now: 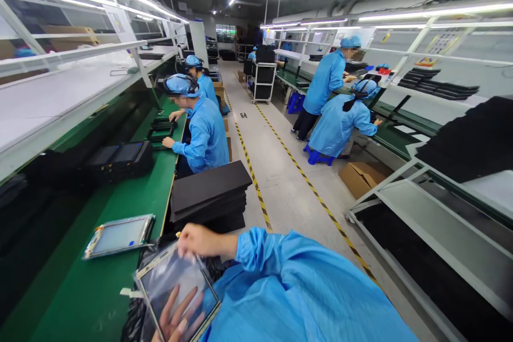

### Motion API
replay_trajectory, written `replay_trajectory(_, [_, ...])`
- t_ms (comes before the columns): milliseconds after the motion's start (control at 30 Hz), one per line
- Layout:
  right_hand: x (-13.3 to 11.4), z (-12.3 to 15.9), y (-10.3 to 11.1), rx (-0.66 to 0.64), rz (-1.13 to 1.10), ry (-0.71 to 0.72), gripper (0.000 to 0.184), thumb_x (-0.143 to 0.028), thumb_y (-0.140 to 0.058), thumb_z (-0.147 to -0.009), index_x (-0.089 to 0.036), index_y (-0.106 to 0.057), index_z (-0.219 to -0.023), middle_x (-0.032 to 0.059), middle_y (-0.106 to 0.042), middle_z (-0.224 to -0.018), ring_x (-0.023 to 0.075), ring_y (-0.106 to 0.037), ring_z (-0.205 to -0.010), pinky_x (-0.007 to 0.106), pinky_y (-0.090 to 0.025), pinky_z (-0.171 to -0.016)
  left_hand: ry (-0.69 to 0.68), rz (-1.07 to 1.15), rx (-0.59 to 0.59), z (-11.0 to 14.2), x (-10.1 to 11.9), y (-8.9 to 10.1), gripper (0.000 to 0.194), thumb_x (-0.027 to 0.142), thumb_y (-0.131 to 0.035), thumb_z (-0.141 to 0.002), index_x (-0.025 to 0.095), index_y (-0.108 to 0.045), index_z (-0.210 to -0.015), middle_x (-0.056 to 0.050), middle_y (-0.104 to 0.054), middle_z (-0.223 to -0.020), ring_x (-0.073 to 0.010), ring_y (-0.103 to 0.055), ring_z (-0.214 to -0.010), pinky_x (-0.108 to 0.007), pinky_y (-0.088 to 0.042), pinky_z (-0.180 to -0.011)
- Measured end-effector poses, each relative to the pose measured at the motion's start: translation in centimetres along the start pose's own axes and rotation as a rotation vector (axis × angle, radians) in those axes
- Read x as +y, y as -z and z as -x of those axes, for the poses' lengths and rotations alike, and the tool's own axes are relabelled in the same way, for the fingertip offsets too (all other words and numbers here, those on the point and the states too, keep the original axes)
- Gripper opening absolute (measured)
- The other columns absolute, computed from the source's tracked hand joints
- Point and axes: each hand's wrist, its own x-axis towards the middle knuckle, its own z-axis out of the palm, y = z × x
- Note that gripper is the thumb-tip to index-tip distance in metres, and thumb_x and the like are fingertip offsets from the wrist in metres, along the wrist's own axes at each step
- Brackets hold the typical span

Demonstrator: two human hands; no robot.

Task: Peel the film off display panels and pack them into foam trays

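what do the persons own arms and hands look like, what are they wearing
The arm is covered by a long-sleeved light blue smock of thin, slightly shiny fabric, ending in a gathered cuff at the wrist. The upper hand and the lower hand are bare, with no gloves. No cables or markings show on the sleeve.

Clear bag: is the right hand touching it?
Touching. The head view shows the right hand with its fingertips on the upper edge of the clear bag, which covers the panel.
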Motion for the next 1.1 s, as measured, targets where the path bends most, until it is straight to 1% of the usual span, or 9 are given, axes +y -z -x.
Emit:
replay_trajectory(133, [-4.8, -2.0, 7.5, 0.709, -0.281, 0.16, 0.008, -0.024, -0.056, -0.088, -0.019, -0.051, -0.087, -0.003, -0.058, -0.074, 0.0091, -0.057, -0.061, 0.022, -0.053, -0.061, 0.016, 0.046, 0.009, 2.4, 1.4, -0.5, 0.086, 0.047, -0.09, -0.061, 0.033, -0.055, -0.138, -0.012, -0.073, -0.129, -0.0442, -0.06, -0.129, -0.057, -0.053, -0.104])
replay_trajectory(233, [-5.7, -3.4, 12.1, 0.952, -0.091, 0.343, 0.016, -0.029, -0.051, -0.092, -0.018, -0.057, -0.103, 0.0032, -0.064, -0.091, 0.0124, -0.064, -0.076, 0.032, -0.058, -0.081, -0.017, 0.101, 0.052, 3.6, 2.4, -0.7, 0.067, 0.047, -0.082, -0.074, 0.019, -0.063, -0.131, -0.017, -0.071, -0.131, -0.0428, -0.063, -0.125, -0.053, -0.055, -0.1])
replay_trajectory(300, [-4.5, -3.9, 12.7, 0.871, 0.205, 0.41, 0.022, -0.03, -0.048, -0.094, -0.017, -0.063, -0.102, 0.0094, -0.066, -0.104, 0.017, -0.066, -0.092, 0.038, -0.055, -0.095, -0.068, 0.14, 0.095, 4.1, 2.8, -0.9, 0.061, 0.046, -0.078, -0.079, 0.013, -0.065, -0.129, -0.02, -0.07, -0.13, -0.0428, -0.065, -0.121, -0.051, -0.056, -0.095])
replay_trajectory(400, [-1.9, -3.5, 9.6, 0.566, 0.438, 0.349, 0.023, -0.03, -0.051, -0.092, -0.017, -0.069, -0.098, 0.0131, -0.068, -0.111, 0.0227, -0.063, -0.11, 0.043, -0.047, -0.107, -0.109, 0.179, 0.151, 4.6, 2.8, -1.2, 0.061, 0.048, -0.076, -0.08, 0.009, -0.067, -0.126, -0.023, -0.071, -0.126, -0.0429, -0.067, -0.117, -0.052, -0.057, -0.092])
replay_trajectory(533, [0.5, -3.0, 2.5, 0.004, 0.036, 0.072, 0.035, -0.045, -0.06, -0.091, -0.014, -0.069, -0.104, 0.0108, -0.071, -0.103, 0.0204, -0.067, -0.097, 0.041, -0.053, -0.096, -0.117, 0.188, 0.144, 5.1, 2.4, -1.3, 0.062, 0.051, -0.08, -0.075, 0.012, -0.07, -0.123, -0.023, -0.071, -0.127, -0.0407, -0.069, -0.115, -0.054, -0.056, -0.097])
replay_trajectory(600, [0.9, -3.1, 0.0, -0.17, -0.166, -0.008, 0.044, -0.055, -0.069, -0.085, -0.013, -0.068, -0.099, 0.0066, -0.07, -0.092, 0.0164, -0.066, -0.084, 0.034, -0.055, -0.085, -0.121, 0.194, 0.158, 5.3, 2.1, -1.2, 0.061, 0.051, -0.08, -0.076, 0.013, -0.071, -0.122, -0.023, -0.072, -0.126, -0.0398, -0.07, -0.113, -0.054, -0.056, -0.097])
replay_trajectory(733, [1.3, -3.1, -2.6, -0.254, -0.379, -0.162, 0.052, -0.057, -0.088, -0.062, -0.016, -0.058, -0.075, -0.0032, -0.059, -0.068, 0.0086, -0.054, -0.061, 0.024, -0.046, -0.064, -0.139, 0.22, 0.216, 5.6, 1.1, -0.9, 0.061, 0.05, -0.081, -0.075, 0.015, -0.067, -0.123, -0.021, -0.075, -0.12, -0.0394, -0.072, -0.109, -0.055, -0.056, -0.097])
replay_trajectory(833, [2.7, -2.9, -3.7, -0.293, -0.464, -0.273, 0.054, -0.053, -0.091, -0.057, -0.017, -0.053, -0.07, -0.0062, -0.052, -0.063, 0.0062, -0.047, -0.056, 0.021, -0.039, -0.057, -0.135, 0.227, 0.237, 5.7, 0.3, -0.6, 0.059, 0.049, -0.086, -0.069, 0.016, -0.069, -0.115, -0.02, -0.076, -0.116, -0.0409, -0.072, -0.109, -0.056, -0.053, -0.101])
replay_trajectory(1100, [9.0, 0.4, -3.4, -0.75, 0.154, -0.255, 0.011, -0.019, -0.075, -0.076, -0.012, -0.066, -0.077, -0.0039, -0.062, -0.067, 0.0068, -0.052, -0.062, 0.017, -0.041, -0.06, -0.134, 0.37, 0.355, 7.3, -3.3, 1.0, 0.049, 0.044, -0.095, -0.053, 0.019, -0.076, -0.091, -0.012, -0.081, -0.101, -0.0396, -0.07, -0.114, -0.053, -0.049, -0.109])
